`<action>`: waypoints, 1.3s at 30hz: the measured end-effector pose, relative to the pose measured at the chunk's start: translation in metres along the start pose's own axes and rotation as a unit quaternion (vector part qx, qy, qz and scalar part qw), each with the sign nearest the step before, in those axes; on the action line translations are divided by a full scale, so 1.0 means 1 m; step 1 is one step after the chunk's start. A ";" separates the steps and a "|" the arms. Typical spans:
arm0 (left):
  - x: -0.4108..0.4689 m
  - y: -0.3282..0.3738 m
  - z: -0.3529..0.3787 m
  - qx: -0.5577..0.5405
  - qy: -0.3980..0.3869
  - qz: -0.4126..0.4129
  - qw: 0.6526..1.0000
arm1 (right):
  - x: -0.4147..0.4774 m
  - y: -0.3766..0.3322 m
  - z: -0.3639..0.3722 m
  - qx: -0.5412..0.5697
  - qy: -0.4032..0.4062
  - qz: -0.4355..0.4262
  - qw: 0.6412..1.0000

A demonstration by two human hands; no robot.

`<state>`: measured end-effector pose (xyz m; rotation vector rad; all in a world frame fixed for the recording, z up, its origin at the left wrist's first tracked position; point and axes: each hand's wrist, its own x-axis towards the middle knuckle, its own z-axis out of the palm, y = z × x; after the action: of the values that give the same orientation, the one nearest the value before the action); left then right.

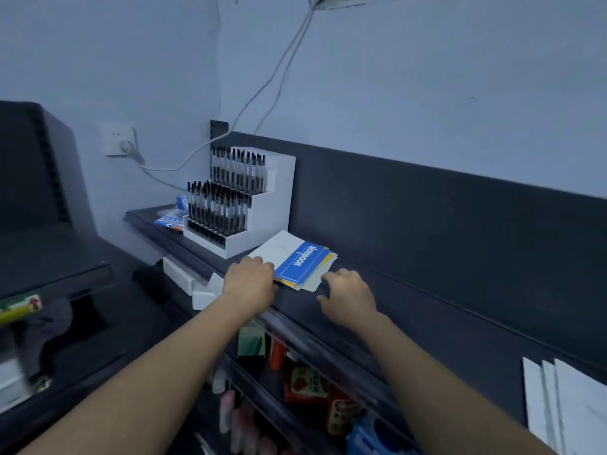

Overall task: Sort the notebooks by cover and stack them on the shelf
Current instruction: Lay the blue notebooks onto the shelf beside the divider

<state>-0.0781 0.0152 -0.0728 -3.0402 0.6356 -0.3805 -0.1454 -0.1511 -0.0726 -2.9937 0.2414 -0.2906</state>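
A small stack of notebooks lies on the dark shelf (377,290), just right of a white pen display. On top is a notebook with a blue and white cover (295,257); yellow and white covers (320,278) stick out beneath it. My left hand (249,280) rests on the stack's near left corner, fingers curled over the edge. My right hand (348,292) sits at the stack's near right corner, fingertips touching the lowest white cover, fingers loosely bent.
A white stepped display (239,198) full of black pens stands left of the stack. White sheets (571,405) lie at the shelf's right end. Lower shelves hold colourful small goods (305,385). Cables hang down the wall to a socket (120,141).
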 end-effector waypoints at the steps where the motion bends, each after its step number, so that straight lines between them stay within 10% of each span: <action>1: 0.007 -0.005 0.004 -0.002 -0.001 -0.001 1.000 | 0.009 -0.003 0.004 0.002 -0.002 -0.003 1.000; 26: 0.145 -0.046 0.063 -0.146 -0.046 -0.028 0.988 | 0.139 -0.016 0.067 0.140 -0.016 0.141 0.980; 39: 0.129 -0.028 0.068 -0.180 -0.044 0.091 0.978 | 0.114 -0.004 0.063 0.354 0.060 0.395 0.846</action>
<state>0.0636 -0.0132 -0.1064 -3.2654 1.0747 -0.1363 -0.0220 -0.1599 -0.1124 -1.9359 1.0653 -0.3603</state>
